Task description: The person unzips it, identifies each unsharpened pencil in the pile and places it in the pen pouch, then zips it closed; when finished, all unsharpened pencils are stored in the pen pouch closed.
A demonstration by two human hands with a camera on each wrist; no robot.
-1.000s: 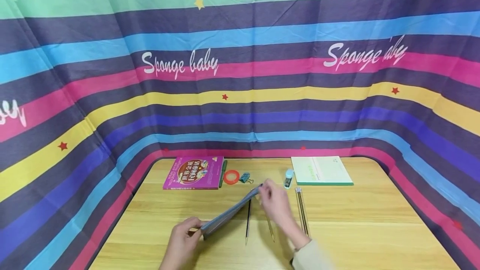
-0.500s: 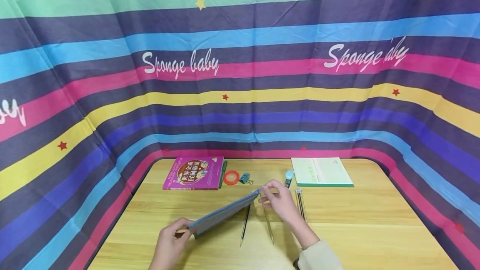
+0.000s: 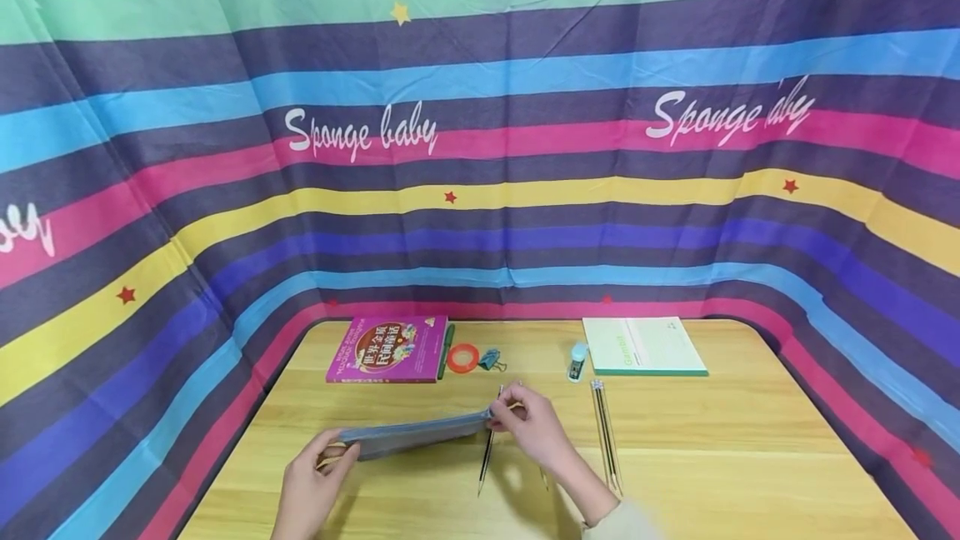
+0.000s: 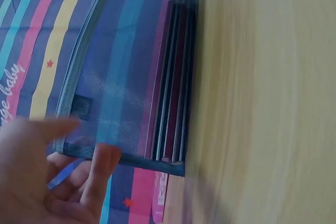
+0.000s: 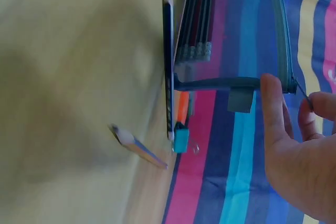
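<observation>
A see-through mesh pencil pouch [image 3: 420, 437] with blue edging is held up over the table, nearly level from side to side. My left hand [image 3: 309, 477] grips its left end, fingers around the corner. At the other end my right hand [image 3: 536, 430] pinches the zipper pull [image 5: 303, 95], the index fingertip against the pouch corner. Several dark pencils [image 4: 170, 82] lie inside along the bottom of the pouch. On the table under the right end is a dark pencil [image 3: 486, 461]. Another pencil [image 5: 137, 146] lies beside it, mostly hidden by my right hand in the head view.
Several pencils [image 3: 606, 440] lie together on the right. Behind are a pink book [image 3: 390, 348] over a green edge, an orange tape roll [image 3: 462, 358], a teal binder clip [image 3: 492, 360], a small blue-capped container [image 3: 577, 363] and a pale green notebook [image 3: 645, 346]. Striped cloth [image 3: 480, 132] surrounds the table.
The pouch has shifted left and its right end has come down, so it slants much less. Both hands have moved left with it, the right one also lower.
</observation>
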